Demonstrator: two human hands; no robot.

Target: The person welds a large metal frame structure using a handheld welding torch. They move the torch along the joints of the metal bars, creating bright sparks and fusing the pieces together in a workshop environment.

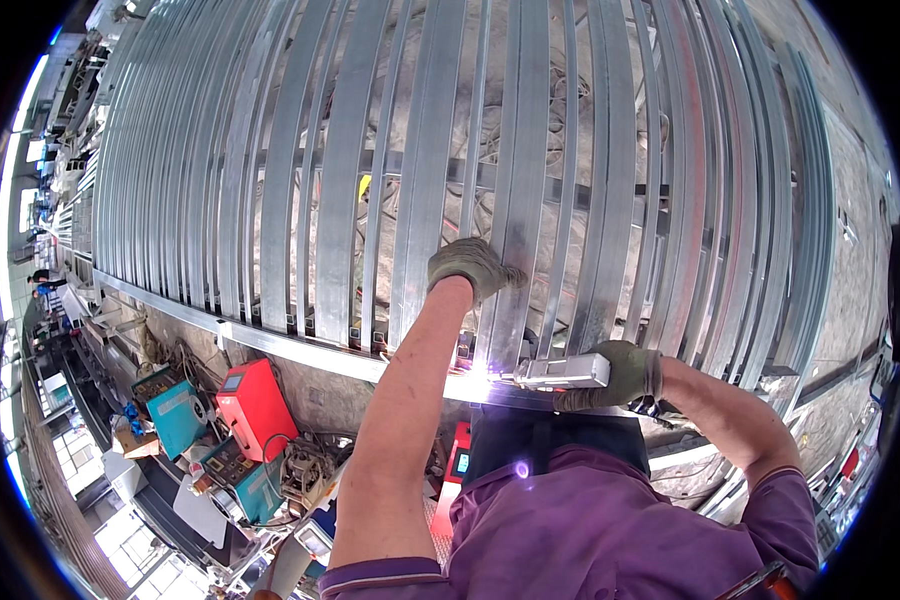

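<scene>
**Welding on a frame of galvanised tubes**

Machines sit at the far left: a red welding unit and a teal box on the floor below the frame. Moving right, the steel frame fills the view, its many flat grey bars running away from the person, long axes pointing up the picture and fanned by the lens, all joined to a cross rail along the near edge. Such tubes are probably stiff, hard-edged, rather heavy as a welded whole, and hot near the seam.

The gloved left hand lies on one bar, fingers curled over its edge, steadying it well above the joint. Further right, the gloved right hand has its fingers wrapped round the body of a silver welding torch. The torch lies across the picture, nozzle pointing left at a bright arc where that bar meets the rail.
</scene>
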